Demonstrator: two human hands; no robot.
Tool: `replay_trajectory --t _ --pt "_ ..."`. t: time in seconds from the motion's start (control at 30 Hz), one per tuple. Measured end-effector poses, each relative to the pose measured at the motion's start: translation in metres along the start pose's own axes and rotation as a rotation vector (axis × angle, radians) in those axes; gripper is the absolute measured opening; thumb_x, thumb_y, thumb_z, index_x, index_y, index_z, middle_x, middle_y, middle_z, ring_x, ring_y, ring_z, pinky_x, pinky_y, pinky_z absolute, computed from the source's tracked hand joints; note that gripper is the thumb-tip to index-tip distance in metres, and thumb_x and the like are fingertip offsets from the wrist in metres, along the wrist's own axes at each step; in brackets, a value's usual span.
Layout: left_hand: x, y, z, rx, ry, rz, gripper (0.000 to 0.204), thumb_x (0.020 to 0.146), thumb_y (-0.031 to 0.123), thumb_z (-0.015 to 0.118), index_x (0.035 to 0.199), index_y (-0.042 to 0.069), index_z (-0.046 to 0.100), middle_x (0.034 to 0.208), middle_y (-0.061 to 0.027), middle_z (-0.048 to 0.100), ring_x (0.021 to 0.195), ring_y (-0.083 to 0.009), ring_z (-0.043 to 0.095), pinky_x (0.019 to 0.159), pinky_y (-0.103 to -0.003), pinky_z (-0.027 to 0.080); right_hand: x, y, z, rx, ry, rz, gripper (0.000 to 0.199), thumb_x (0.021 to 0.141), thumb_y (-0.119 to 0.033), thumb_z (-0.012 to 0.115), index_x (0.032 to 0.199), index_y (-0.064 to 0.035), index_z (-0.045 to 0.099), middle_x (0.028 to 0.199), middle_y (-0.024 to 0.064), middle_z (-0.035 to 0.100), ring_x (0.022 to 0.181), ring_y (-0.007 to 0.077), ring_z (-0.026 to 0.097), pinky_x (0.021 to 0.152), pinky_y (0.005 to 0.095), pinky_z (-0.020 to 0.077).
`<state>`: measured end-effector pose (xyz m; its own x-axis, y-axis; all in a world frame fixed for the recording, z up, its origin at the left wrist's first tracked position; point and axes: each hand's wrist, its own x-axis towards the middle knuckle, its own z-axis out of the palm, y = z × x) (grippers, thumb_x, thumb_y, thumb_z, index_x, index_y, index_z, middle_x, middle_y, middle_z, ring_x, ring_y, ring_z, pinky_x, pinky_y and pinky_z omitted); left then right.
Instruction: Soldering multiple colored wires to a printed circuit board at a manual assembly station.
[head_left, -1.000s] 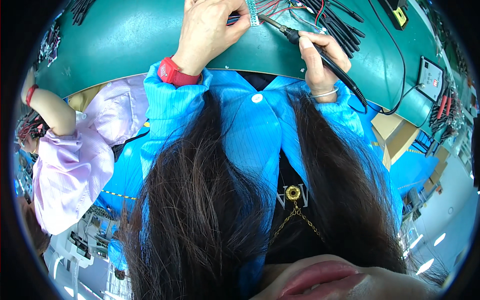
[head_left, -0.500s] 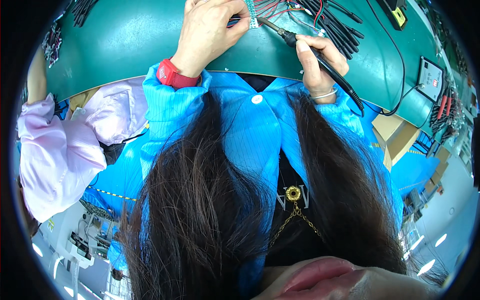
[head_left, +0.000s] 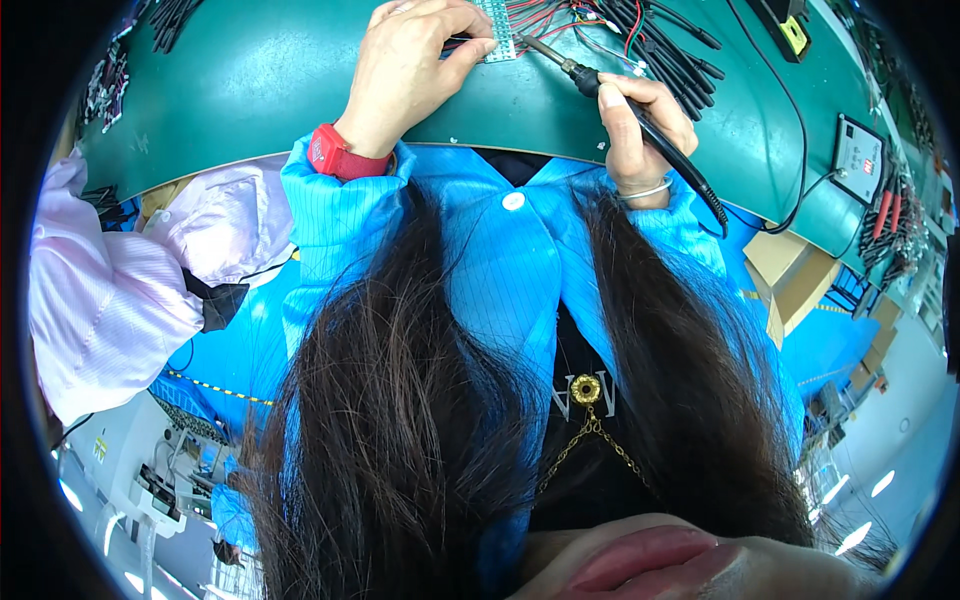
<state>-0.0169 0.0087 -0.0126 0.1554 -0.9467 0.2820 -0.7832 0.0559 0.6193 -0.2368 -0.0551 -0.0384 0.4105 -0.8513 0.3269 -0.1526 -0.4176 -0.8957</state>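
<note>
At the top of the view, my left hand (head_left: pixel 408 65) is closed in a pinch at the left edge of a pale green circuit board (head_left: pixel 500 40). Thin coloured wires show in the gap between its thumb and fingers; the fingertips are partly hidden. To the right, my right hand (head_left: pixel 648 130) grips a black-handled soldering iron (head_left: pixel 583 78) like a pen. The iron's metal tip points left and sits just off the board's right edge. Red and black wires (head_left: pixel 545 14) spread from the board's right side toward a bundle of black rod-shaped parts (head_left: pixel 680 65).
A green worktable (head_left: pixel 260 80) curves across the top. At right are a control box with a lit display (head_left: pixel 860 158), red-handled tools (head_left: pixel 883 215) and the iron's cord (head_left: pixel 800 150). An open cardboard box (head_left: pixel 795 280) stands below. A person in pink (head_left: pixel 110 290) is at left.
The soldering iron's tip has shifted slightly right, away from the board's edge. My left hand stays pinched with a small shift. The person in pink has moved left.
</note>
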Motion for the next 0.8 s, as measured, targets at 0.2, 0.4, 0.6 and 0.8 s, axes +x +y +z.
replay_trajectory --t 0.2,0.4,0.6,0.8 --pt "-0.004 0.005 -0.007 0.024 -0.032 -0.043 0.004 0.079 0.013 0.070 0.080 0.010 0.068 0.095 0.0014 0.072 0.089 -0.0211 0.064 0.091 -0.035 0.044 0.002 -0.004 0.007 0.022 0.017 -0.016 0.012 0.079 -0.004 0.069 0.089 0.0021 0.071 0.077 0.0083 0.071 0.057 0.0124 0.057 0.055 0.0216 0.0467" --pt "-0.013 0.001 0.003 0.075 -0.015 -0.062 0.007 0.083 0.015 0.072 0.086 0.009 0.073 0.103 0.0035 0.074 0.095 -0.0201 0.067 0.097 -0.035 0.046 -0.001 -0.004 0.004 0.035 0.016 0.019 0.011 0.077 -0.003 0.071 0.087 0.0016 0.071 0.076 0.0090 0.072 0.057 0.0139 0.059 0.054 0.0216 0.0470" --pt "-0.013 -0.021 0.006 0.005 0.295 0.255 0.008 0.079 0.008 0.076 0.085 0.005 0.072 0.094 -0.0027 0.074 0.087 -0.0201 0.067 0.088 -0.031 0.050 0.002 -0.007 0.002 0.054 -0.011 -0.063 0.017 0.080 -0.002 0.067 0.096 0.0018 0.071 0.082 0.0097 0.069 0.063 0.0140 0.056 0.061 0.0232 0.0468" --pt "-0.034 -0.001 0.003 -0.028 0.417 0.230 0.012 0.073 0.008 0.078 0.084 0.009 0.072 0.078 0.0007 0.065 0.065 -0.0150 0.055 0.063 -0.027 0.045 0.004 -0.001 0.009 0.028 0.048 -0.416 0.017 0.076 -0.003 0.076 0.093 -0.0037 0.074 0.076 0.0053 0.059 0.059 0.0130 0.049 0.052 0.0231 0.0414"
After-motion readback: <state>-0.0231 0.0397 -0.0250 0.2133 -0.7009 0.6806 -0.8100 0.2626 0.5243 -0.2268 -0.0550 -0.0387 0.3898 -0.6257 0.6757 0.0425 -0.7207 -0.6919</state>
